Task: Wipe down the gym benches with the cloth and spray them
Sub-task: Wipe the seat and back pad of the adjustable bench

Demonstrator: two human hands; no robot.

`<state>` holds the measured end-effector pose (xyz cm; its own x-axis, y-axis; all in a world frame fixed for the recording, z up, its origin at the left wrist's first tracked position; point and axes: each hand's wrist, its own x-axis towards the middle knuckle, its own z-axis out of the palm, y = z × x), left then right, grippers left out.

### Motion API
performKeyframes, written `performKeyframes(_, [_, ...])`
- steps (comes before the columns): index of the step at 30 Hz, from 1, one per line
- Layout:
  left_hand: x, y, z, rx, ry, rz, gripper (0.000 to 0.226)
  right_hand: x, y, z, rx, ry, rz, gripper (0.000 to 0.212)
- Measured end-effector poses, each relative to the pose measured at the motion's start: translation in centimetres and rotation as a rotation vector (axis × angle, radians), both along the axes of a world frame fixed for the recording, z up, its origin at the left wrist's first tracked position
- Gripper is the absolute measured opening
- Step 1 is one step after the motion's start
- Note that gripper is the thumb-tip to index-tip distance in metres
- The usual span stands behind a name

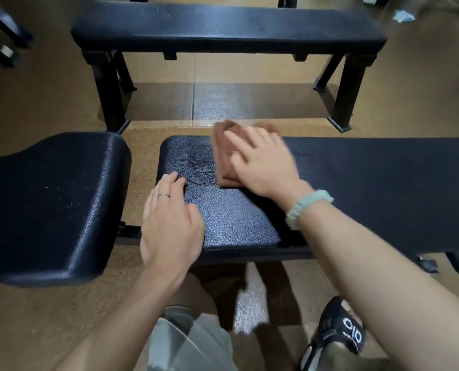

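Brown cloth (228,153) lies flat on the black textured pad of the near bench (370,183), toward its far edge and near its left end, pressed under the right hand (260,162). That hand's grip is open, palm and spread fingers flat on the cloth rather than closed round it; the hand is blurred, so it looks to be mid-wipe. The left hand (169,220) rests open on the near-left corner of the same pad, holding nothing, apparently as a brace.

By my reading the job is partly done. Just left of the cloth the pad shows a wet, beaded streak, which suggests spray and a pass there; the long stretch to the right looks matt and dry. The seat pad (51,204) at the left carries pale specks and seems unwiped. The far bench (228,25) shows faint droplets or dust; I cannot tell which. No spray bottle is in view.

The floor (410,84) is tan, speckled and glossy under the benches.
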<state>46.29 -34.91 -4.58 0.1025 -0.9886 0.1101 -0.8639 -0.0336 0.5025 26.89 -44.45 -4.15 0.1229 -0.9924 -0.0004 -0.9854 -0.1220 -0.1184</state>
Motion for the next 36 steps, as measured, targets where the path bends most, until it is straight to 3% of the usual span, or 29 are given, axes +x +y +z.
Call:
performKeyframes(4, [0.0,0.0,0.0,-0.006,0.002,-0.001,0.051,-8.4,1.4,0.0,0.006,0.054,-0.216,0.077])
performKeyframes(7, [-0.2,0.1,0.1,-0.002,0.006,0.010,0.050,-5.8,1.4,-0.1,0.045,0.057,-0.286,0.072])
performKeyframes(13, [0.3,0.3,0.5,-0.003,0.110,0.108,0.048,6.1,4.9,-1.1,-0.071,-0.032,0.026,0.060])
performKeyframes(17, [0.7,0.0,0.9,0.111,0.193,0.229,0.048,2.4,6.0,-1.4,-0.091,-0.047,0.153,0.056])
performKeyframes(21, [1.4,-0.2,0.5,0.152,0.189,0.241,0.048,-8.4,5.1,-0.2,-0.034,0.054,-0.131,0.069])
performKeyframes(24, [1.2,-0.1,0.5,0.165,0.182,0.248,0.049,-8.2,5.4,-0.2,0.041,0.046,-0.329,0.070])
performKeyframes(31, [1.1,0.1,0.5,0.175,0.157,0.223,0.051,6.0,9.2,-0.8,-0.055,-0.056,0.040,0.063])
performKeyframes(36, [1.1,0.2,0.3,0.150,0.150,0.210,0.050,0.0,10.0,-0.1,-0.025,-0.033,0.087,0.063])
